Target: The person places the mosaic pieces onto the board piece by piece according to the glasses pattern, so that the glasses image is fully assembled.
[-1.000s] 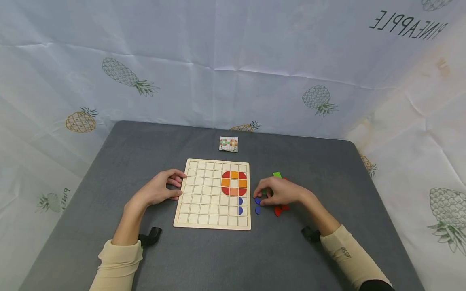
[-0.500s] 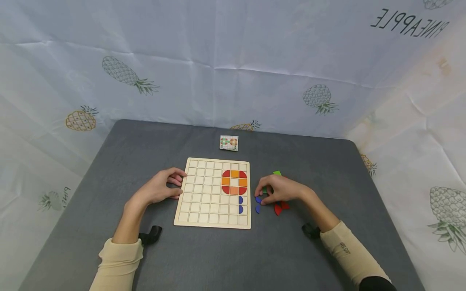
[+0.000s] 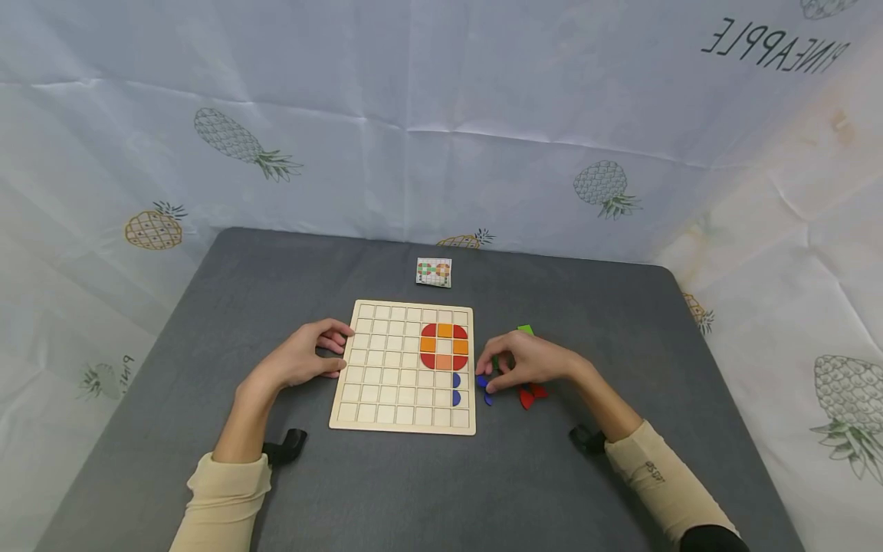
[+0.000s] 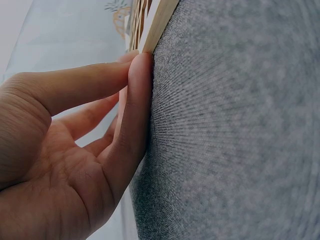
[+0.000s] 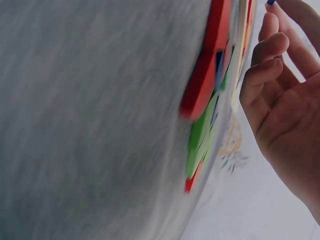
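In the head view a wooden grid board lies on the table. Red quarter-round and orange square pieces form a ring in its right part, with two blue half-round pieces below them. My left hand touches the board's left edge, thumb and fingertips spaced along it. Just off the right edge, my right hand pinches a blue half-round piece between thumb and index finger. The right wrist view shows only a bit of that piece, at the top. Another blue half-round piece lies beneath the hand.
Red pieces and a green piece lie around the right hand, which partly hides the pile. Behind the board is a small printed pattern card. A pineapple-print curtain hangs past the table's far edge.
My right hand has picked at the blue half-round piece and shifted slightly left with it, toward the board. My left hand and the board have stayed put.
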